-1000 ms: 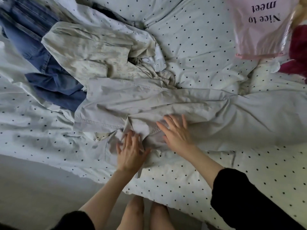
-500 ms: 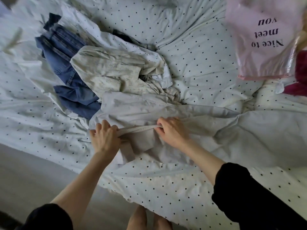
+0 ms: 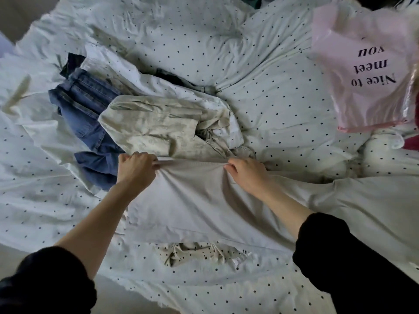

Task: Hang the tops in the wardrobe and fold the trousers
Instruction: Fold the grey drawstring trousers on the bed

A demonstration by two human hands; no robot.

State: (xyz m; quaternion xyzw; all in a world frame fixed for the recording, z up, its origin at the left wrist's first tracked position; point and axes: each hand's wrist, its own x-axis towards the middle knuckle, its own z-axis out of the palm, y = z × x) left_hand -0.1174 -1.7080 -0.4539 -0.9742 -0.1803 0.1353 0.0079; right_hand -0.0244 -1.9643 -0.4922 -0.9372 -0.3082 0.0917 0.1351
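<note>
Blue jeans [image 3: 90, 123] lie crumpled at the bed's [image 3: 272, 98] left side, beside a cream top [image 3: 154, 125]. The left hand [image 3: 136, 169] and right hand [image 3: 246, 175] each grip the stretched waistband of pale grey trousers [image 3: 199, 205] spread mid-bed. A pink bag [image 3: 367, 71] lies far right.

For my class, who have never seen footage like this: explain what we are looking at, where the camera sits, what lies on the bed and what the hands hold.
There is no machine here, only a person's two bare hands. The single picture comes from a camera worn on the head, looking down. The left hand and right hand each grip the top edge of pale grey cloth trousers, pulling it taut between them. They lie on a white bed cover with dark dots. Beyond the hands lie a crumpled cream top and blue denim jeans. A pink plastic bag with printed words sits at far right.
</note>
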